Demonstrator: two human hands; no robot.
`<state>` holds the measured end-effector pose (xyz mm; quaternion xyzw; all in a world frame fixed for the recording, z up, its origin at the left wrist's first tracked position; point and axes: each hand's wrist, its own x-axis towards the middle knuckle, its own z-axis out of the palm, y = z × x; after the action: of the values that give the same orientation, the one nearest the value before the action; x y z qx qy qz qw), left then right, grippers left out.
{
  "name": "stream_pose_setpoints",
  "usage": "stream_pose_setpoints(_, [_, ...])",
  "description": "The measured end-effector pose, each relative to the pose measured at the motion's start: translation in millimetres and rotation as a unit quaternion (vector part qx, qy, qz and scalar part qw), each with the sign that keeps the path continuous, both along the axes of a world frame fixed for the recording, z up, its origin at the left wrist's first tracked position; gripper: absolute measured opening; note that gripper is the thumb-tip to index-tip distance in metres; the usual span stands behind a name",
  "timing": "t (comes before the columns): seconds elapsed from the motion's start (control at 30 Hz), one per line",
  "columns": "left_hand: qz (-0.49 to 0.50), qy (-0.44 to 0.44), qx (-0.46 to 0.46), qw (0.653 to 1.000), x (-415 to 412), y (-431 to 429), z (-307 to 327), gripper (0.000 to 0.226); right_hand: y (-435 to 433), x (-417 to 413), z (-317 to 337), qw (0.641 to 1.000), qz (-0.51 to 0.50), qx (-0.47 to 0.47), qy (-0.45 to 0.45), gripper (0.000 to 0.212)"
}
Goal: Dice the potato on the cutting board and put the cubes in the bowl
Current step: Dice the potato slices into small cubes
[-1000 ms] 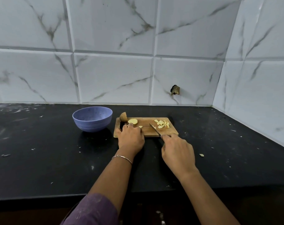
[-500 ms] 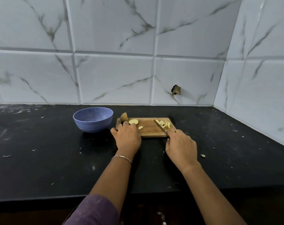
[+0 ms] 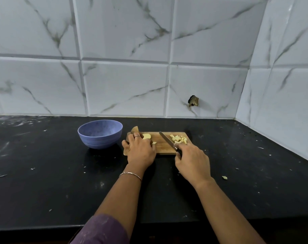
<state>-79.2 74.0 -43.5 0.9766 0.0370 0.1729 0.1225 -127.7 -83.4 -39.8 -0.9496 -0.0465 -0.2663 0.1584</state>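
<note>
A wooden board (image 3: 164,150) lies on the black surface (image 3: 44,164), with a blue bowl (image 3: 100,133) just beside its left end; nothing shows inside the bowl. The left hand (image 3: 141,150) rests over the left part of the board, thumb spread out at the board's left edge, its fingers (image 3: 138,139) bent down onto the potato (image 3: 146,136), a pale cut slice that they hold flat on the wood. A brown-skinned end piece (image 3: 134,129) stands behind the fingertips at the far left corner, and a small pale bit (image 3: 154,143) lies beside the hand. The right hand (image 3: 192,161) is at the near right corner, fingers wrapped round the dark handle of a knife (image 3: 166,140). The blade slants away to the left over the middle of the board, between the slice and a pile of cubes (image 3: 178,139) on the right end; whether the edge touches the wood cannot be told. A ring (image 3: 137,136) and a bracelet (image 3: 130,174) show on the left hand and wrist, above a purple sleeve (image 3: 102,229). One pale scrap (image 3: 224,177) lies on the surface well right of the board, among scattered specks. Behind stands a wall of marbled tiles with a dark hole (image 3: 193,101).
</note>
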Motion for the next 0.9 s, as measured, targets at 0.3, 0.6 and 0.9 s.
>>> stream_pose_setpoints(0.3, [-0.041,-0.020,0.003,0.999,5.0,-3.8,-2.3,0.033,-0.4,1.1,-2.7,0.999,0.015,0.030,0.010,0.036])
stream_pose_setpoints(0.6, [-0.102,-0.036,-0.006,0.994,5.0,-8.6,-4.4,0.025,-4.1,-7.6,-4.6,0.999,0.007,0.045,0.016,0.035])
stream_pose_setpoints(0.9, [-0.149,-0.019,0.021,0.988,1.6,-17.2,-2.5,0.025,-3.3,-13.0,-2.3,0.998,-0.002,0.065,0.017,0.033])
